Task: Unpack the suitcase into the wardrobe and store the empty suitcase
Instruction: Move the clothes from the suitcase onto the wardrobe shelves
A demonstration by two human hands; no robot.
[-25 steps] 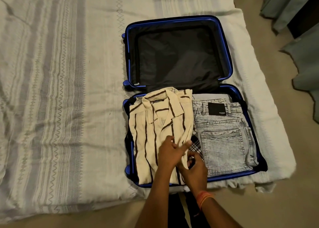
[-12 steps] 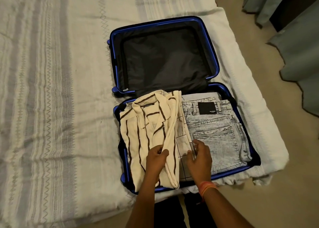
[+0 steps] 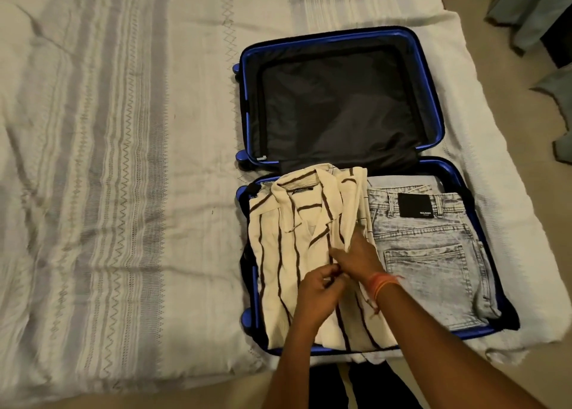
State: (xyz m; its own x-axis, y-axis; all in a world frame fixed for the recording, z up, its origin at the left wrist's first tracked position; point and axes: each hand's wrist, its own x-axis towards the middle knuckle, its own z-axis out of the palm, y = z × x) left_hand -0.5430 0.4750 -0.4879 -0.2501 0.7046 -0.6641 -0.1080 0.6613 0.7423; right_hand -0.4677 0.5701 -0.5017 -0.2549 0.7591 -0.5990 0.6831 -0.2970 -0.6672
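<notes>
Gripping shirt (image 3: 278, 269) | left hand (image 3: 322, 288), right hand (image 3: 356, 258) fingers curled | hem overhangs suitcase (image 3: 328, 36) rim

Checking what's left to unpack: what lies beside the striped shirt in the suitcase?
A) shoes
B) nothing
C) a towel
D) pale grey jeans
D: folded pale grey jeans with a black patch lie to the right of the striped shirt, in the near half of the suitcase.

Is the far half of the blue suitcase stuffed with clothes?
No, the far half of the suitcase shows only its dark lining; the striped shirt and the jeans lie in the near half.
</notes>
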